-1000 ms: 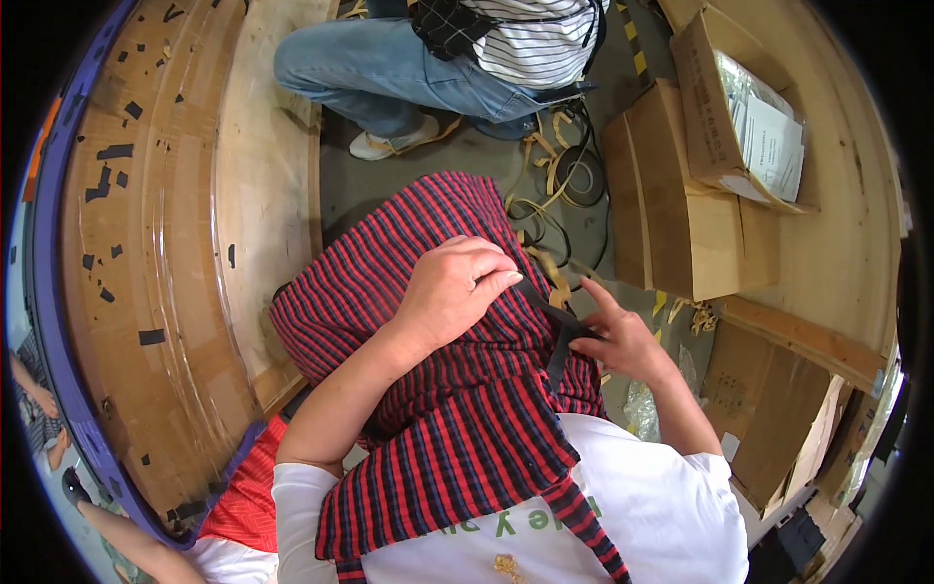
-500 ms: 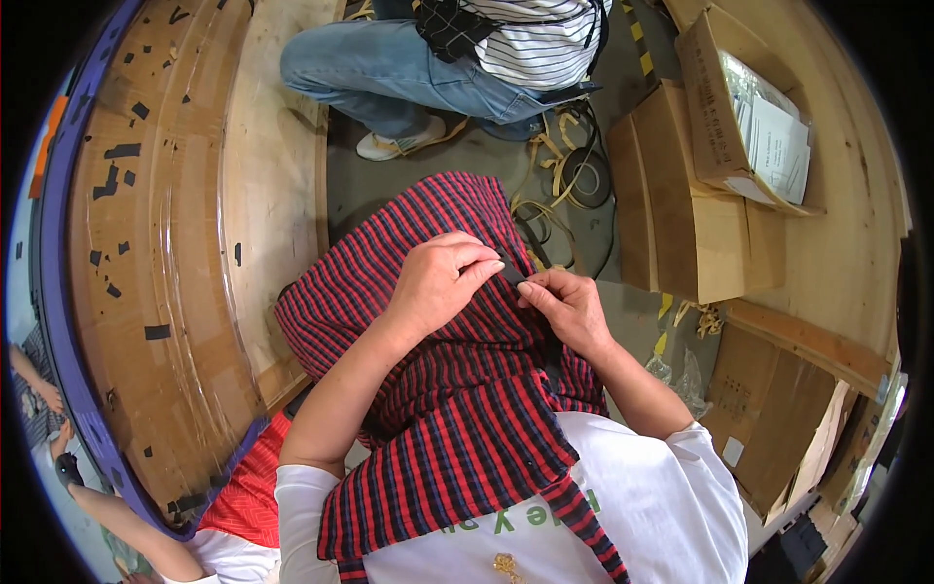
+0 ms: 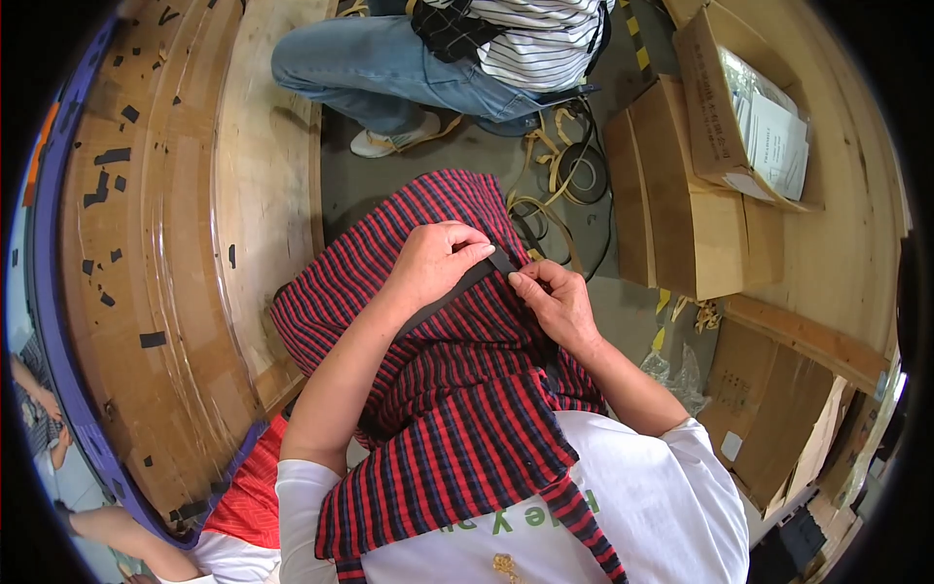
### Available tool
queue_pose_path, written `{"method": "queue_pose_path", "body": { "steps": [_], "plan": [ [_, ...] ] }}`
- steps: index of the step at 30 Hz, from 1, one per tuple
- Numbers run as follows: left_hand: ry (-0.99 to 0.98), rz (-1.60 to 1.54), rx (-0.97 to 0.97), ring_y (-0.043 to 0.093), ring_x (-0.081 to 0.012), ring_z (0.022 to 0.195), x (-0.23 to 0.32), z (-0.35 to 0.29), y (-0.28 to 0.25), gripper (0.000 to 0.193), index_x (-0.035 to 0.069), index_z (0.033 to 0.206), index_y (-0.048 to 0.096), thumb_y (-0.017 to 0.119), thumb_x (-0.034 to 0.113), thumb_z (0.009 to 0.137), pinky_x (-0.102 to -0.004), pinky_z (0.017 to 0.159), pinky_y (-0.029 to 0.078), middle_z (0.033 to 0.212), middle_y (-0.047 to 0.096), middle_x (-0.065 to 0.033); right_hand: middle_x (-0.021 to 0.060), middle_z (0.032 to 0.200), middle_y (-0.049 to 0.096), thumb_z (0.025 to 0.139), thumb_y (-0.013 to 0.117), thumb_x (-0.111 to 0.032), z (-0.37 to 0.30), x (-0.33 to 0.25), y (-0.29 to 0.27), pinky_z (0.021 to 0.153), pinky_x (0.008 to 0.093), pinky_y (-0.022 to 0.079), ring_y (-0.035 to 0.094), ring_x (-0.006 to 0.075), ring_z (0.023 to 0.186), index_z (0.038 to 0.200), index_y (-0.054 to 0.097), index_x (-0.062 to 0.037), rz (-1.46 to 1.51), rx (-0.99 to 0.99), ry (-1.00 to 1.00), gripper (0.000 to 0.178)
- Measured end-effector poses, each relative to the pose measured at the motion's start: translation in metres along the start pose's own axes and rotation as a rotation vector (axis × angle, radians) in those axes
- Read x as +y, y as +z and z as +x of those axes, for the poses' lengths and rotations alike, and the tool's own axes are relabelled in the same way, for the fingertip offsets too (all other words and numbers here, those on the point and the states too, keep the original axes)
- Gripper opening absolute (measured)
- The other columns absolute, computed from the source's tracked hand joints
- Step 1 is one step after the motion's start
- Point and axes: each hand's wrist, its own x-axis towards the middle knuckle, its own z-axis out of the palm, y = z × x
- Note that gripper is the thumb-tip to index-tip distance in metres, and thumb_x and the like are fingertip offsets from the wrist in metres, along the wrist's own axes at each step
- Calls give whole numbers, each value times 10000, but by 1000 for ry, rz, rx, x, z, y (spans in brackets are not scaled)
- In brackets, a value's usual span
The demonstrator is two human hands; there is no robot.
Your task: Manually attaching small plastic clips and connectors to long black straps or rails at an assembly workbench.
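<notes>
Above my lap, which a red-and-black striped apron (image 3: 389,248) covers, my left hand (image 3: 440,265) pinches a narrow black strip (image 3: 450,300) between thumb and fingers. Part of the strip slants below that hand across the apron, and a short piece spans the small gap between my hands. Just to the right, my right hand (image 3: 559,307) is closed with thumb against forefinger at the strip's other side. The strip looks flat and tape-like; its exact ends are hidden by my fingers.
A cardboard-covered bench (image 3: 146,243) dotted with black scraps runs along the left, with a purple edge (image 3: 58,292). Another person in jeans (image 3: 389,68) sits ahead. Cardboard boxes (image 3: 681,204) stand right, one holding papers (image 3: 776,136). Yellow straps (image 3: 555,165) lie on the floor.
More of the black strip now shows below my left hand. My right hand has shifted slightly left, and both hands still pinch. The view has shifted a little.
</notes>
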Motion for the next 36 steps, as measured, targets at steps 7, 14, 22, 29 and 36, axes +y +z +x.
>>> {"method": "queue_pose_path", "body": {
  "steps": [7, 14, 22, 29, 36],
  "plan": [
    [-45, -12, -20, 590, -126, 704, -1, 4, -1, 190, -9, 838, 638, 595, 168, 786, -258, 660, 457, 754, 628, -83, 73, 688, 567, 786, 612, -114, 2, 3, 4, 566, 261, 412, 512, 122, 619, 770, 579, 27, 50, 21, -91, 147],
    [-22, 16, 0, 589, -131, 698, -7, 5, 1, 179, 1, 836, 640, 595, 166, 786, -262, 658, 456, 748, 623, -80, 63, 682, 563, 788, 607, -99, 4, 5, 6, 576, 257, 413, 508, 127, 618, 765, 580, 21, 46, 34, -93, 125],
    [-8, 42, 11, 592, -132, 703, -8, 5, 1, 174, -2, 830, 638, 594, 161, 787, -262, 657, 455, 746, 618, -79, 55, 637, 555, 785, 616, -112, 4, 2, 7, 557, 253, 407, 496, 114, 589, 756, 584, 15, 27, 38, -50, 134],
    [18, 55, 61, 584, -232, 680, -9, 6, 6, 184, 35, 790, 643, 600, 212, 759, -324, 639, 451, 736, 594, -98, 63, 615, 548, 784, 616, -124, 6, 6, 7, 541, 262, 402, 491, 121, 565, 744, 582, 15, 7, 55, -67, 148],
    [22, 207, 118, 573, -248, 706, -7, 5, 13, 169, 44, 742, 629, 599, 209, 756, -353, 637, 452, 796, 579, -68, 91, 594, 529, 758, 621, -137, 10, 11, 9, 536, 282, 401, 493, 151, 548, 718, 579, 18, -86, 88, -37, 166]
  ]
}}
